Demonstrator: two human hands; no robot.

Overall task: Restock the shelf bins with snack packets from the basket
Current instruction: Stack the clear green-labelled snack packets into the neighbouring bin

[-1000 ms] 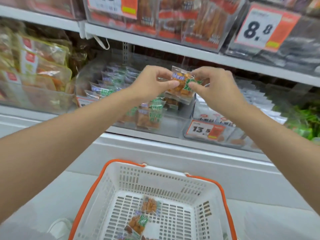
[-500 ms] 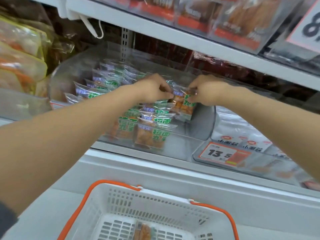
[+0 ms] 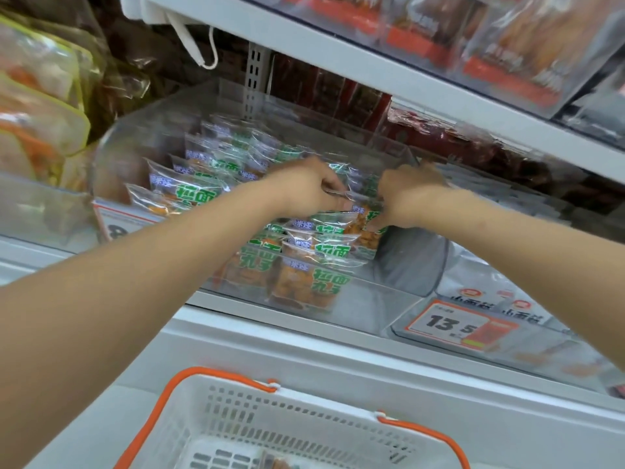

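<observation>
Both my hands reach into a clear plastic shelf bin that holds several clear snack packets with green lettering and orange contents. My left hand and my right hand each pinch an upper corner of one snack packet, which stands at the right end of the rows, touching the packets below it. At the bottom, the white basket with orange handles stands under my arms; a bit of another packet shows inside it.
The white upper shelf hangs close above the bin with red packs on it. Yellow-edged bags fill the bin to the left. White packets and a 13.5 price tag sit to the right. A white ledge runs below.
My hands carried the packet from the air in front of the shelf down into the bin's right end. The view moved closer and tilted up, so less of the basket shows.
</observation>
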